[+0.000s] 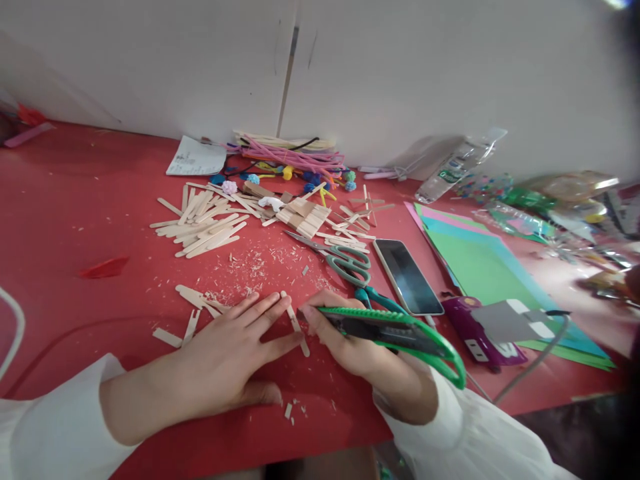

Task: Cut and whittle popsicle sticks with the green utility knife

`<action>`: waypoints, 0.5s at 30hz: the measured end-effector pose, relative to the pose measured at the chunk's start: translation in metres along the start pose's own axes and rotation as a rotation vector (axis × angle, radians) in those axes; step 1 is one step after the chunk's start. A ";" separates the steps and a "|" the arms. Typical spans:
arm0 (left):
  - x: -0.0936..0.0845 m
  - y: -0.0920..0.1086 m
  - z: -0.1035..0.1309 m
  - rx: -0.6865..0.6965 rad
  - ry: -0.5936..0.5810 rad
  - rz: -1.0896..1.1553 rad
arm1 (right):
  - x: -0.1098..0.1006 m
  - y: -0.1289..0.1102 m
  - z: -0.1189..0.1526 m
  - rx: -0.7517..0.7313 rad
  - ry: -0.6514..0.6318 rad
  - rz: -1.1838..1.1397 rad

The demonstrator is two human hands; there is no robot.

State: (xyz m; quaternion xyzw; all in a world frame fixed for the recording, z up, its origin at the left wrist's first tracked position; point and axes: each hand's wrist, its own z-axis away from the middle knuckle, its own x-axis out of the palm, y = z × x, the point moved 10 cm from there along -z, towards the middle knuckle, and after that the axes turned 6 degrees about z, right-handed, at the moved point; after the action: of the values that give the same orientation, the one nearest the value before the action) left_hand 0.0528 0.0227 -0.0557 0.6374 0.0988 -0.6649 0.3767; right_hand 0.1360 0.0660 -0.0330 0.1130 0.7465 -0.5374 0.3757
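Stick, lower ctr of frame, lying tilted on the red surface. L hand palm-down, fingers apart, two against the stick; R hand clamped on green knife, its tip end right by the stick. Step looks like cutting or scoring; another stroke would prob call for a steady stick & L hand clear of the tip. Tip contact: can't tell. Count: 1 stick at the knife, 1 knife, 1 scissors mid-frame, 1 phone right of ctr, 1 bottle upper right. Stick pile left of ctr overlaps, no exact count.
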 end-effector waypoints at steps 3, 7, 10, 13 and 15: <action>0.000 -0.001 0.000 0.001 0.025 0.010 | 0.001 0.005 -0.001 0.024 -0.011 -0.009; 0.000 -0.002 0.001 -0.006 0.038 0.030 | 0.005 0.006 -0.001 0.025 -0.045 -0.008; -0.002 -0.002 0.001 -0.001 0.051 0.033 | 0.005 0.005 -0.001 0.015 -0.044 -0.002; -0.003 -0.003 0.001 -0.001 0.057 0.013 | 0.004 0.005 -0.001 0.019 -0.031 -0.004; -0.002 -0.003 0.001 0.000 0.057 0.006 | 0.004 0.006 -0.001 0.026 -0.027 -0.012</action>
State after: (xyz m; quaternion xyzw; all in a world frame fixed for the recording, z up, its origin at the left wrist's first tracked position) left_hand 0.0501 0.0253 -0.0545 0.6562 0.1075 -0.6454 0.3760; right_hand 0.1367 0.0681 -0.0399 0.1062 0.7351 -0.5507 0.3810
